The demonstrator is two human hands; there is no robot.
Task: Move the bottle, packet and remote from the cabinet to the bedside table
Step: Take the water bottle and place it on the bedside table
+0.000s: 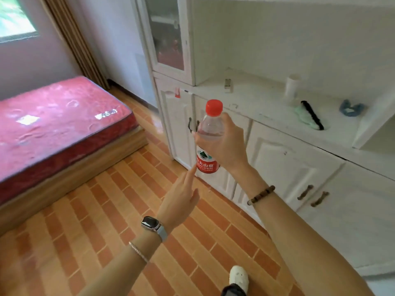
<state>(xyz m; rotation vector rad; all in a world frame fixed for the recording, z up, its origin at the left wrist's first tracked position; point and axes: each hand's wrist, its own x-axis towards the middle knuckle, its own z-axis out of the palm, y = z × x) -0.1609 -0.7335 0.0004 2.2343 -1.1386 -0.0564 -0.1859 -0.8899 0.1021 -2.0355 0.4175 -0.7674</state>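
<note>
Here the right hand (226,144) grips an upright clear bottle (208,142), red cap, red label reading "SPRING"; the left hand (181,199) reaches with fingers loose, holding nothing.

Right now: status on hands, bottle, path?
Right hand shut on bottle, upright, off the cabinet. Left hand open, fingertip at the label. Floor ahead clear; bedside table not in view.
</note>
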